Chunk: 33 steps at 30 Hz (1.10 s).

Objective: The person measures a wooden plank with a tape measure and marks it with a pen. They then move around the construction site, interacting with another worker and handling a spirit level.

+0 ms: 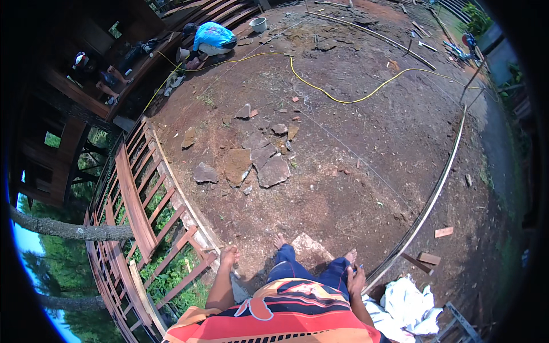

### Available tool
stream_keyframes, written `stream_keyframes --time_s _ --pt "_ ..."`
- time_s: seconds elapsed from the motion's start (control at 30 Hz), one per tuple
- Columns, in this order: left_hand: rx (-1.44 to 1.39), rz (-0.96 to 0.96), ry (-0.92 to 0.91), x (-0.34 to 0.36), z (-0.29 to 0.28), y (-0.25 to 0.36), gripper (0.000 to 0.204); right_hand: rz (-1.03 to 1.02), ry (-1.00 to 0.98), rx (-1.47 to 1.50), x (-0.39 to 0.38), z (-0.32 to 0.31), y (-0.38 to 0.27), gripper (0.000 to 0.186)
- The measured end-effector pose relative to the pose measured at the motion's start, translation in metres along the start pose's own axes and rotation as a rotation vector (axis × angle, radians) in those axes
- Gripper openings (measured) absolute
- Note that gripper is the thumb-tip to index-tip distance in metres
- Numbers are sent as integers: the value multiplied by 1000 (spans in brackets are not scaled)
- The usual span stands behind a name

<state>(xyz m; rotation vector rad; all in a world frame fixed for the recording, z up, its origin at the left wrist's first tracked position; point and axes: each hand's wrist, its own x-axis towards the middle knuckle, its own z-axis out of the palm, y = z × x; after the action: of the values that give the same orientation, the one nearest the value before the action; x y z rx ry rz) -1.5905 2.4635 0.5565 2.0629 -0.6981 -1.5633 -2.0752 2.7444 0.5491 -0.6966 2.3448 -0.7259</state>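
My left hand (230, 256) is out to the left of my legs, by the wooden edge board (189, 211) of a slatted timber frame. Its fingers are curled in, and whatever they may hold is too small to tell. My right hand (357, 280) hangs beside my right knee, fingers bent together around something small and bluish that I cannot make out. Below it lies a crumpled white sack (407, 306). I stand barefoot on brown soil, a pale flat patch (313, 247) between my feet.
Broken flat stones (273, 171) lie ahead. A yellow cord (320, 90) and a thin string (354, 153) cross the soil. Wood offcuts (429, 258) rest at right. A person in blue (213, 39) crouches near a bucket (258, 24); another person (86, 64) is by the timber building.
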Motion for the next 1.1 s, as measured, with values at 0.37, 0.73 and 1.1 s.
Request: stream_keyframes --time_s 0.37,0.73,1.1 --pt "1103 309 -625 -117 275 31 38 340 287 276 -54 -90 149 54" --pt "792 213 -514 -106 415 99 43 586 361 293 -58 -92 210 51" --pt "793 -80 -655 -55 465 44 18 428 242 283 135 -212 156 51"
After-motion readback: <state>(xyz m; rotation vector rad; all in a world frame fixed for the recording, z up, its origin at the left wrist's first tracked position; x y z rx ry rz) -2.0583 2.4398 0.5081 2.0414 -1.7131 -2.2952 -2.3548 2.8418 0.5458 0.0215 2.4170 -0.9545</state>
